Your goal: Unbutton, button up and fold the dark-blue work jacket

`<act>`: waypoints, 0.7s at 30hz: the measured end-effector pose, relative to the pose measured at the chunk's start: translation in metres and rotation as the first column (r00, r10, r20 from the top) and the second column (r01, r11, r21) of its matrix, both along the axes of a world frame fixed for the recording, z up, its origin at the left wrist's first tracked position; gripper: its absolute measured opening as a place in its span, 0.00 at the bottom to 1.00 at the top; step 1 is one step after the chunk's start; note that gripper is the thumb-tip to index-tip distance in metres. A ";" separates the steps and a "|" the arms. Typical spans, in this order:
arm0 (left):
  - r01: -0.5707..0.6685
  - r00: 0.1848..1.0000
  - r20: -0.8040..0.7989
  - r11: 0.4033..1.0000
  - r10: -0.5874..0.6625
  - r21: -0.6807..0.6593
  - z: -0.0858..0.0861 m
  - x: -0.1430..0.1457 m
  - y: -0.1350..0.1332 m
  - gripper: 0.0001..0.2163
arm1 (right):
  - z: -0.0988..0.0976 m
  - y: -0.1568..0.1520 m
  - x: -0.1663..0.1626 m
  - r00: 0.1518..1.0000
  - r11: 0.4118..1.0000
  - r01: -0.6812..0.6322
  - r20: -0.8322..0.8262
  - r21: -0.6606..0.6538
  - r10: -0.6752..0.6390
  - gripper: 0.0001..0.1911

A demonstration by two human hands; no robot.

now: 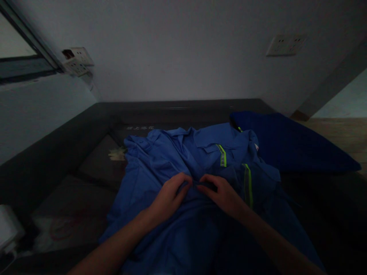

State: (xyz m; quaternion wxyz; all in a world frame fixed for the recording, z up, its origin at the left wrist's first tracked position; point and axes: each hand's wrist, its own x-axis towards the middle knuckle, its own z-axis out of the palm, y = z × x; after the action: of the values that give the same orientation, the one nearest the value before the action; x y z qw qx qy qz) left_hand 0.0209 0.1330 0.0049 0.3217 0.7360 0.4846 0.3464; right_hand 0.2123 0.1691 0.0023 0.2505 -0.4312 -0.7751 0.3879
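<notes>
Jacket [155,164] of blue cloth lies spread across the middle of the frame and down to its lower edge, on a dark table [177,105]. It looks soft and limp, likely light for its size, so it should crease and follow the fingers rather than hold a shape; nothing about it seems fragile, and the matte weave is probably not slippery. Left hand [169,193] and right hand [225,195] meet near the centre of the frame, close together but apart, each with thumb and fingers pinched narrow on a bit of the jacket; what exactly sits between the fingertips is too dark to tell. Folded or seamed edges would likely give the firmest hold, while a single loose layer would tend to bunch. Two reflective strips, one [221,156] just above the right hand and another [248,185] to its right, may be a little stiffer than the cloth around them. As for containers, the flap [212,139] above the first strip may cover a pocket, but whether anything is inside cannot be seen. Darker blue cloth [301,147] lies at the right of the frame, beside the jacket.
</notes>
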 end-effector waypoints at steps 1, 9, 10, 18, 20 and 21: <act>-0.004 1.000 -0.013 1.000 0.004 0.017 0.000 0.000 0.001 0.06 | -0.001 0.000 0.000 1.000 1.000 0.008 -0.019 0.003 -0.008 0.07; -0.063 0.996 -0.067 0.997 0.066 0.050 0.002 0.002 0.002 0.04 | -0.007 -0.003 -0.003 0.995 0.985 0.082 -0.075 0.150 -0.071 0.05; -0.061 0.997 -0.046 0.997 0.063 0.041 0.002 0.002 0.002 0.03 | -0.007 -0.003 -0.003 0.995 0.982 0.078 -0.076 0.172 -0.065 0.04; -0.087 0.993 0.075 0.996 0.089 -0.029 -0.002 0.004 0.006 0.02 | -0.007 -0.007 -0.007 0.996 0.971 0.067 -0.065 0.228 -0.054 0.03; -0.099 0.992 0.079 0.995 0.101 -0.032 -0.003 0.005 0.005 0.02 | -0.008 -0.008 -0.008 0.995 0.972 0.083 -0.071 0.218 -0.069 0.03; -0.105 0.991 0.076 0.994 0.107 -0.032 -0.004 0.005 0.005 0.02 | -0.008 -0.008 -0.008 0.995 0.973 0.088 -0.072 0.215 -0.074 0.03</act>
State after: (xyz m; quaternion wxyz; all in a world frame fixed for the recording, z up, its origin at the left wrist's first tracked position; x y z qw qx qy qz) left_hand 0.0263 0.1381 0.0014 0.3317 0.6908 0.5150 0.3842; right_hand 0.2043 0.1608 -0.0056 0.3365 -0.4198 -0.7864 0.3035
